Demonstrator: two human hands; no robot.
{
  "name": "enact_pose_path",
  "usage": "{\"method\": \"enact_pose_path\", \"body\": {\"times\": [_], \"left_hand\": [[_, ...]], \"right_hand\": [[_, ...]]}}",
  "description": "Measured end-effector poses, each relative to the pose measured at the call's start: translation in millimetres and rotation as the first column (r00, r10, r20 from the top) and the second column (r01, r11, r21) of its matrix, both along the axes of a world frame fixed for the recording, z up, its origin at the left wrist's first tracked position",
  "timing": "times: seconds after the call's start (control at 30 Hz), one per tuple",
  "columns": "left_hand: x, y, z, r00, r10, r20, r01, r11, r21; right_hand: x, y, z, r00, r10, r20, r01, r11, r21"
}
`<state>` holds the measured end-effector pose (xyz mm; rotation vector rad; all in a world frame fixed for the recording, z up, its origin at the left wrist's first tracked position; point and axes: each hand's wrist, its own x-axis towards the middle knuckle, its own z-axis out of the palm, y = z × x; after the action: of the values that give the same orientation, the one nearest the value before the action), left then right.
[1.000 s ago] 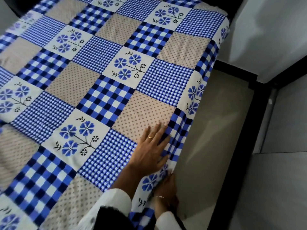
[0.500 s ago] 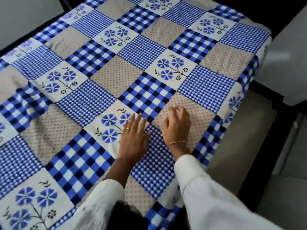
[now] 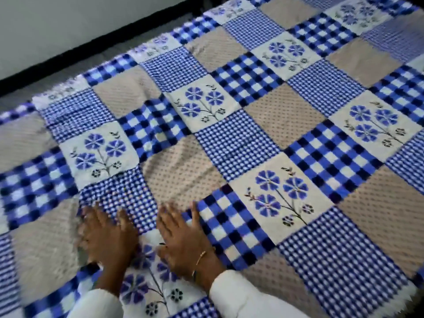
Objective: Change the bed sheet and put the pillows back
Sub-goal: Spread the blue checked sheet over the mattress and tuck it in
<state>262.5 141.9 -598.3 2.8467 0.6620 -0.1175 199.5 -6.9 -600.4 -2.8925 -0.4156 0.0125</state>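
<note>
A patchwork bed sheet [image 3: 241, 138] in blue checks, beige dotted squares and white squares with blue flowers covers the whole bed. My left hand [image 3: 107, 239] lies flat on it near the front edge, fingers spread. Beside it, my right hand [image 3: 185, 242] with a thin bracelet also presses flat on the cloth, fingers straight. Some wrinkles show in the sheet just beyond my hands, around the small-check square [image 3: 119, 198]. No pillows are in view.
A pale wall [image 3: 68, 26] with a dark skirting strip runs along the far left side of the bed. A narrow band of grey floor [image 3: 27, 88] lies between wall and bed. The sheet's right edge [image 3: 410, 292] drops off at the lower right.
My view has swung left, away from the bed's right edge. Both hands have slid leftward across the sheet, staying flat on it; a second ago the right hand was down at the bed's side.
</note>
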Motion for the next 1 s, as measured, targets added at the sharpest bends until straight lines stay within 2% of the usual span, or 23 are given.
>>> {"method": "enact_pose_path", "body": {"times": [0.03,0.1,0.13,0.17,0.23,0.27,0.3,0.33,0.4,0.43,0.5,0.57,0.63,0.67,0.73,0.77,0.8,0.83,0.87,1.0], "left_hand": [[8.9,8.6,1.8,0.997,0.072,-0.010,-0.072,0.997,-0.009],[34.8,17.0,9.4,0.996,0.082,-0.035,-0.081,0.997,0.009],[50.6,16.2,11.6,1.000,-0.013,-0.015,0.013,0.999,0.031],[65.8,11.6,12.6,0.983,-0.180,0.028,0.179,0.983,0.030],[98.1,-0.4,12.4,0.842,-0.531,0.099,0.530,0.847,0.037],[112.9,-2.2,9.1,0.763,-0.641,0.089,0.639,0.768,0.052],[127.5,1.3,3.7,0.721,-0.690,0.065,0.687,0.724,0.064],[138.4,6.3,0.0,0.725,-0.687,0.050,0.683,0.726,0.076],[149.6,22.3,-4.7,0.832,-0.553,0.053,0.548,0.832,0.086],[152.4,33.9,-5.4,0.891,-0.448,0.068,0.441,0.892,0.098],[153.7,56.3,-4.9,0.963,-0.265,0.056,0.259,0.961,0.094],[153.3,73.2,-3.0,0.990,-0.137,0.024,0.135,0.988,0.073],[156.9,84.0,2.1,0.998,-0.054,0.009,0.053,0.996,0.068],[158.8,88.0,2.9,0.999,-0.035,-0.006,0.035,0.996,0.078],[161.7,93.6,3.7,1.000,-0.030,0.003,0.030,0.993,0.113],[161.2,94.3,3.6,0.999,-0.034,0.029,0.030,0.991,0.127],[159.3,94.7,2.5,0.997,-0.041,0.064,0.032,0.991,0.129],[156.3,93.3,0.8,0.994,-0.050,0.097,0.038,0.992,0.118],[153.7,90.8,-2.1,0.990,-0.058,0.130,0.045,0.994,0.103],[156.2,90.6,-9.8,0.986,-0.057,0.160,0.040,0.993,0.107]], "right_hand": [[12.1,-0.1,2.1,0.999,0.008,0.037,-0.011,0.997,0.076],[50.9,-8.8,5.2,0.981,-0.164,0.105,0.133,0.958,0.254],[75.7,-18.5,4.9,0.950,-0.290,0.113,0.255,0.933,0.255],[100.2,-31.8,5.5,0.914,-0.393,0.098,0.372,0.910,0.184],[142.7,-52.7,6.3,0.865,-0.501,0.026,0.499,0.865,0.059],[160.0,-56.1,8.1,0.852,-0.521,-0.049,0.523,0.852,0.018],[177.4,-51.4,7.9,0.843,-0.528,-0.106,0.529,0.849,-0.026],[190.5,-42.2,2.4,0.843,-0.527,-0.109,0.522,0.850,-0.072],[206.9,-12.1,2.8,0.890,-0.456,-0.033,0.449,0.885,-0.120],[212.8,8.6,5.8,0.927,-0.375,0.003,0.372,0.920,-0.123],[218.2,55.3,7.7,0.995,-0.094,-0.018,0.091,0.988,-0.127],[215.7,94.4,10.1,0.979,0.178,-0.104,-0.181,0.983,-0.019],[226.3,106.8,9.8,0.959,0.277,-0.050,-0.271,0.957,0.104],[239.0,103.3,9.8,0.977,0.211,0.015,-0.211,0.965,0.159],[277.2,79.6,7.4,0.986,-0.117,0.121,0.096,0.981,0.168],[296.3,64.0,7.6,0.950,-0.285,0.127,0.268,0.954,0.137],[313.9,53.1,9.9,0.922,-0.387,0.031,0.384,0.921,0.070],[327.8,47.9,9.1,0.900,-0.428,-0.078,0.429,0.903,-0.007],[338.8,49.6,6.6,0.897,-0.426,-0.117,0.424,0.905,-0.044],[364.7,128.2,3.2,0.979,-0.198,-0.048,0.194,0.979,-0.068]]}}
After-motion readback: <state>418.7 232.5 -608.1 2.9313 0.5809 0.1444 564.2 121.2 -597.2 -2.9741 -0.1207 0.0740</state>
